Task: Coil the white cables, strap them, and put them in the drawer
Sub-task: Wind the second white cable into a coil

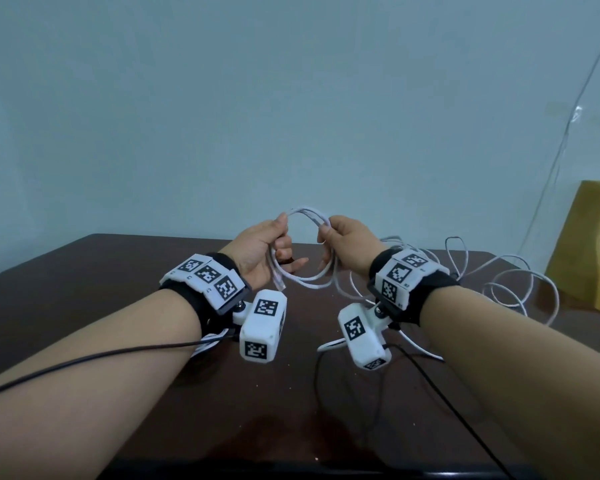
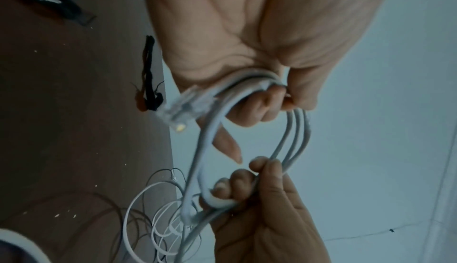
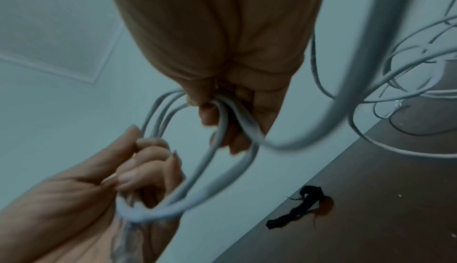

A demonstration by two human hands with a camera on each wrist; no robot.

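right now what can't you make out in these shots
- Drawer: in no view.
- Strap: a black strip lies on the table; too small to identify.
- Loose cable: its far end is lost in tangled loops.
- Coil turn count: motion blur, right wrist view.

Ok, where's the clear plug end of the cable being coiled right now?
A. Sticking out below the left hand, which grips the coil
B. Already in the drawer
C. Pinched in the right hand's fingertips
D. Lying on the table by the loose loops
A: the plug juts out beside the left hand, whose fingers curl round the coil; the right hand holds the coil's other side, up off the table.
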